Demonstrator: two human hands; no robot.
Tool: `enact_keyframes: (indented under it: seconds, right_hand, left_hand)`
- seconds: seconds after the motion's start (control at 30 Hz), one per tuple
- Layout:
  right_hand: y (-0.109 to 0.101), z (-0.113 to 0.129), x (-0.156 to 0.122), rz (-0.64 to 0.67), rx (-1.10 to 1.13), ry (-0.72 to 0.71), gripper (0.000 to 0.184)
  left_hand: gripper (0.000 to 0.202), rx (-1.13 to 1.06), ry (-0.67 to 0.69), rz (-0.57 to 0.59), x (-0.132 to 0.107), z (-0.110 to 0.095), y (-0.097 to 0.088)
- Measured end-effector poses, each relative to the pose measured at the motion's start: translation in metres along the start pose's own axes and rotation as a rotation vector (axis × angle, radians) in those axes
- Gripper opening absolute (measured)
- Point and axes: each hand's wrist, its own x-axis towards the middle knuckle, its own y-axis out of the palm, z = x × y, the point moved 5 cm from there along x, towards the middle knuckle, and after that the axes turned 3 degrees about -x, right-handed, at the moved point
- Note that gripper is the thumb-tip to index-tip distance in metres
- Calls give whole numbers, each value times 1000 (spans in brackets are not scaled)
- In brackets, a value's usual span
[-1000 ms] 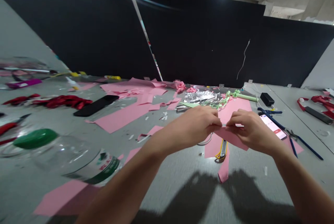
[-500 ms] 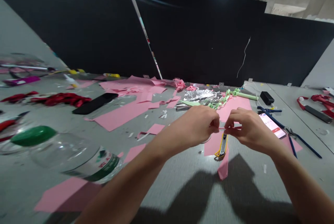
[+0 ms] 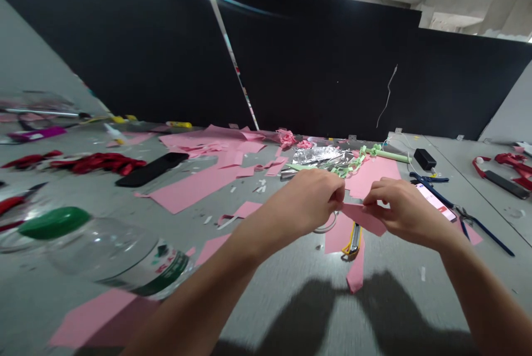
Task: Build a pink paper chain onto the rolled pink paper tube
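Note:
Between my hands a small piece of pink paper (image 3: 362, 217) is held up above the table. My left hand (image 3: 318, 198) pinches its left end with closed fingers. The fingers of my right hand (image 3: 399, 209) are closed on its upper right part. Just below lies a yellow-framed utility knife (image 3: 353, 241) on pink paper scraps (image 3: 355, 275). A ring-shaped roll, seemingly tape (image 3: 326, 227), shows partly under my left hand. Behind the hands are curled green paper strips (image 3: 355, 166) and crumpled silver foil (image 3: 316, 155).
A clear plastic bottle (image 3: 120, 251) with a green cap lies at left. Beyond it are a black phone-shaped object (image 3: 153, 169), red ribbon (image 3: 100, 162) and pink paper sheets (image 3: 195, 184). At right are a lit phone (image 3: 434, 201), blue-handled pliers (image 3: 484, 228) and a black adapter (image 3: 424, 159).
The pink paper between my hands has turned, so its flat face now shows instead of a thin edge. My hands have moved slightly apart.

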Motion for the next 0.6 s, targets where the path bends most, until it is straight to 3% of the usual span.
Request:
enact_keyframes:
  seconds: [0.2, 0.3, 0.6]
  right_hand:
    - [1, 0, 3, -56, 8, 15, 35]
    - [1, 1, 4, -58, 17, 0, 32]
    - [1, 6, 4, -42, 74, 34, 28]
  left_hand:
    - [21, 43, 213, 25, 0, -16, 2]
    - [29, 43, 291, 31, 1, -23, 4]
    - [27, -33, 192, -18, 2, -16, 8]
